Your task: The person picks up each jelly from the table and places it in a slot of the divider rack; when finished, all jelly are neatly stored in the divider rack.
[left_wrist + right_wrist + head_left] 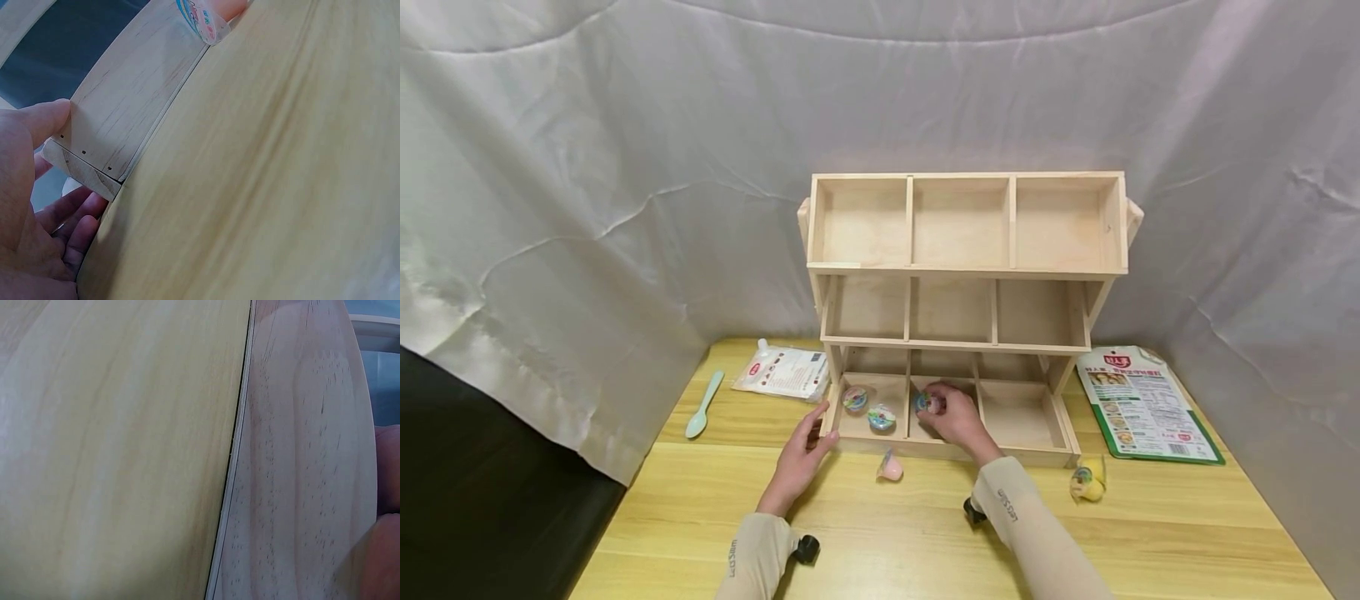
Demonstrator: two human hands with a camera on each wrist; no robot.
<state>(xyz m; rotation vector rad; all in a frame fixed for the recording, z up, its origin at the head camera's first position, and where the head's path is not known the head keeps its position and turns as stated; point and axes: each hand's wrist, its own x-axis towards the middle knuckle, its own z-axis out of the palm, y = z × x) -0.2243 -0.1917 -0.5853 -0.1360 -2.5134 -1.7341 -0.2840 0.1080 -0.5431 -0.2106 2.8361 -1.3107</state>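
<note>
A three-tier wooden organizer (958, 268) with divided compartments stands on the table. My right hand (957, 417) reaches into the bottom tier's middle compartment and holds a small jelly cup (927, 402) by its sides. At the bottom tier's front left corner, my left hand (799, 462) grips the wood, thumb (53, 119) on the front and fingers round the side. Two jelly cups, one blue-lidded (882, 417) and one reddish-lidded (854, 398), lie in the bottom left compartment. A pink jelly cup (891, 467) lies tipped on the table before the organizer. The right wrist view shows only fingertips (389, 469).
Yellow jelly (1088, 480) in clear packaging lies by the organizer's front right corner. A green-and-white food pouch (1150, 404) rests at the right. On the left are a white spouted pouch (784, 372) and a pale green spoon (703, 408). Grey curtains (700, 142) enclose the table.
</note>
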